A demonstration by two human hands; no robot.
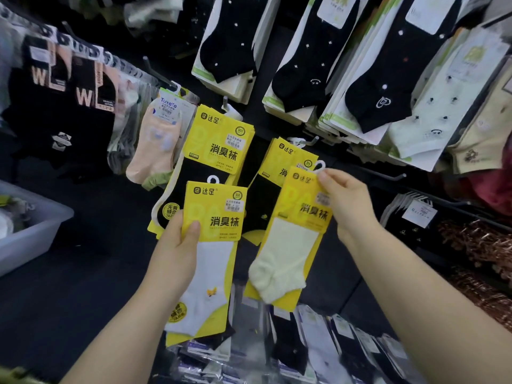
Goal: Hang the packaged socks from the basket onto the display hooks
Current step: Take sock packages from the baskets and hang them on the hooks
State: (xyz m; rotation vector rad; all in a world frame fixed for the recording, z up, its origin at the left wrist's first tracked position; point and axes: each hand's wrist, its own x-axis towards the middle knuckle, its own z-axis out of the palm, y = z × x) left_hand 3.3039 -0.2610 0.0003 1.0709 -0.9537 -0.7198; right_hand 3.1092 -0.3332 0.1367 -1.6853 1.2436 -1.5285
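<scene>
Misalignment between loop and hook is judged the chief risk at this point. A yellow-carded pack holding a pale cream ankle sock (pixel 288 245) is pinched at its upper corner by the right hand (pixel 343 200). Thumb and forefinger are pressed together on the card just below the white plastic hanger loop (pixel 320 165). The pack is held tilted, just beside and below the metal display hook (pixel 310 141), on which similar yellow-carded packs of black socks (pixel 279 162) hang. The loop is not yet threaded on that hook. Because the loop is small and its base is partly covered by the fingertips, the hook's tip could be missed. The loop could also be caught only by its edge, so that the pack slips off once released. The hanging packs could be pushed askew or worked off the hook if the card is pressed against them. A second yellow-carded pack with a white ankle sock (pixel 213 217) is gripped at its left edge by the left hand (pixel 180 239), with the thumb laid across the card's front and the fingers hidden behind. It overlaps the packs on the neighbouring hook (pixel 225 103) and could be snagged on them, or dropped if attention is given wholly to the right side. The grey plastic basket (pixel 33 225) is seen at the far left, well apart from both hands.
</scene>
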